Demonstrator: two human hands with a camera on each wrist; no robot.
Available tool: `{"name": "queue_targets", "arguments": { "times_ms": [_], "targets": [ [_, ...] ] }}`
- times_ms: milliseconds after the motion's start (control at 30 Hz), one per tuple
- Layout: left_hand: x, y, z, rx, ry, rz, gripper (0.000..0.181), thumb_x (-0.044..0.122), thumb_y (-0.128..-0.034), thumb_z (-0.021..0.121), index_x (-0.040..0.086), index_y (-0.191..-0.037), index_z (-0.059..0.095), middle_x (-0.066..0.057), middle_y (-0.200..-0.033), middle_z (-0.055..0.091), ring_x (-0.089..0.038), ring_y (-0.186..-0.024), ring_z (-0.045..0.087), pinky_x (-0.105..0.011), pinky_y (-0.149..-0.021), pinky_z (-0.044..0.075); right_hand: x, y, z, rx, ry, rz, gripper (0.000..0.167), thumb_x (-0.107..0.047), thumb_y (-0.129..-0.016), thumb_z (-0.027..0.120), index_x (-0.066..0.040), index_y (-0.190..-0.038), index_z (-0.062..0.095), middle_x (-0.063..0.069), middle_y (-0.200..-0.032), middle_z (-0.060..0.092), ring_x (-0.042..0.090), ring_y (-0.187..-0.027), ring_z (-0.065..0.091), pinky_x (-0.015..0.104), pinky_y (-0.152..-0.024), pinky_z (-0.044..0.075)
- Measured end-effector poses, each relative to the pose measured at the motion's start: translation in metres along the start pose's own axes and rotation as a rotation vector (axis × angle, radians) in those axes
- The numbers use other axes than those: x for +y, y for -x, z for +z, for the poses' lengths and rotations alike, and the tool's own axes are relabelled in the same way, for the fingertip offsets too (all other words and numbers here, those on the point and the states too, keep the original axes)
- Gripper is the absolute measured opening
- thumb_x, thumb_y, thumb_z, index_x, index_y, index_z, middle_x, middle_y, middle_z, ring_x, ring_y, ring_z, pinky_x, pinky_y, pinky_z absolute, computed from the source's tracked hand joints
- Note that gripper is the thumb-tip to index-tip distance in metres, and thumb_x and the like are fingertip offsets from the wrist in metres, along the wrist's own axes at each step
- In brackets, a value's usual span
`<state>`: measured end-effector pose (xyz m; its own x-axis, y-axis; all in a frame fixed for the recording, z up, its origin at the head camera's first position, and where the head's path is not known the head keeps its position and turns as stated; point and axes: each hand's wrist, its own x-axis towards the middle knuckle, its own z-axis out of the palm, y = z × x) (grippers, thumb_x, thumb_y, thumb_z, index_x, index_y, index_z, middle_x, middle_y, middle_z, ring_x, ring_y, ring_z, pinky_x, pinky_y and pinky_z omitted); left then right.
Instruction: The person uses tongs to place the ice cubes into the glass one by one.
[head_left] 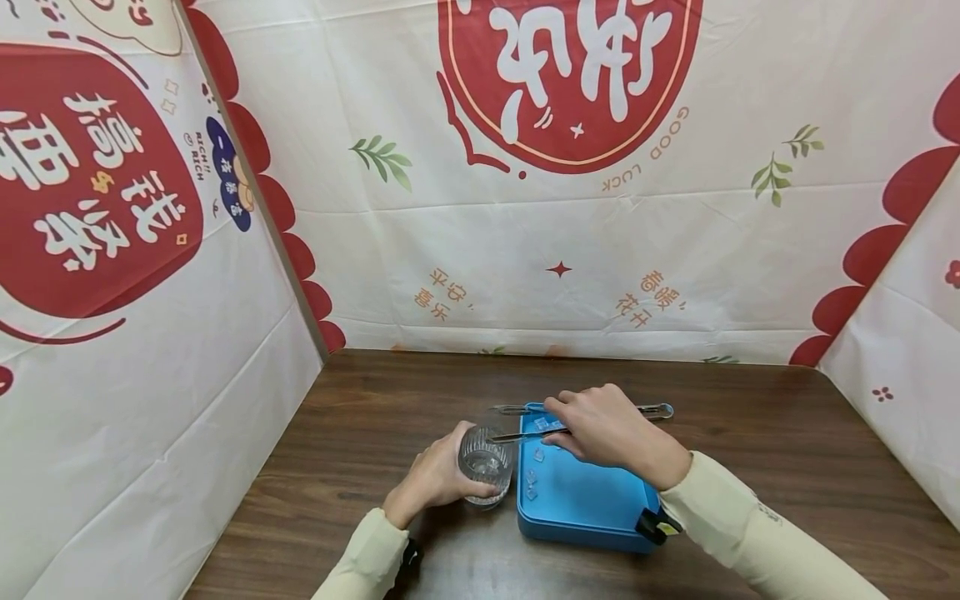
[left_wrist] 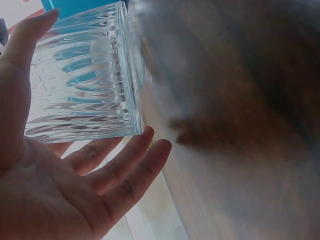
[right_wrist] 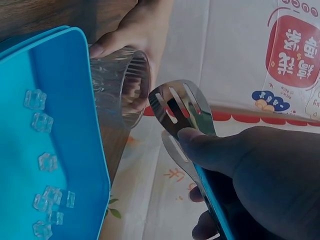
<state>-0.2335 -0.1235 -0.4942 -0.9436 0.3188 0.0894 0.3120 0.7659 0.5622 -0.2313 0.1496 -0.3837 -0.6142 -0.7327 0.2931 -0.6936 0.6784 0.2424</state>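
My left hand [head_left: 435,471] holds a clear ribbed glass [head_left: 489,458], thumb on the near side and fingers round the far side. In the left wrist view the glass [left_wrist: 85,75] is seen side-on against the palm side of the hand. My right hand [head_left: 600,429] grips metal tongs [head_left: 657,411] above a blue box [head_left: 592,492]. Their slotted ends [right_wrist: 202,119] are spread apart near the glass's mouth, and I see nothing between them. Several small clear cubes [right_wrist: 48,161] lie inside the box along the side nearest the glass.
Box and glass stand side by side on a brown wooden table [head_left: 360,408]. White printed cloth [head_left: 480,217] hangs behind the table and along both sides. A dark strap with a small device [head_left: 657,527] is at the right wrist, over the box's near right corner.
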Motion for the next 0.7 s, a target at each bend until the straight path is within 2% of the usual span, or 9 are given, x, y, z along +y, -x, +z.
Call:
{"name": "queue_targets", "arguments": {
  "times_ms": [467, 700],
  "targets": [
    [-0.001, -0.001, 0.0, -0.024, -0.015, -0.019, 0.09, 0.056, -0.0613, 0.088, 0.019, -0.133, 0.047, -0.001, -0.11, 0.066, -0.021, -0.094, 0.064, -0.044, -0.075, 0.049, 0.01, 0.02, 0.01, -0.057, -0.017, 0.103, 0.05, -0.052, -0.084, 0.073, -0.011, -0.112, 0.066, 0.001, -0.08, 0.065, 0.011, -0.054, 0.054, 0.021, -0.046, 0.04],
    [0.001, -0.001, -0.001, -0.017, -0.002, -0.004, 0.087, 0.054, -0.0616, 0.089, 0.019, -0.131, 0.048, -0.002, -0.11, 0.067, -0.021, -0.095, 0.064, -0.043, -0.075, 0.049, 0.014, 0.026, 0.015, -0.085, -0.018, 0.128, 0.05, -0.052, -0.084, 0.072, -0.01, -0.111, 0.066, 0.001, -0.078, 0.063, 0.011, -0.052, 0.053, 0.022, -0.045, 0.039]
  ]
}}
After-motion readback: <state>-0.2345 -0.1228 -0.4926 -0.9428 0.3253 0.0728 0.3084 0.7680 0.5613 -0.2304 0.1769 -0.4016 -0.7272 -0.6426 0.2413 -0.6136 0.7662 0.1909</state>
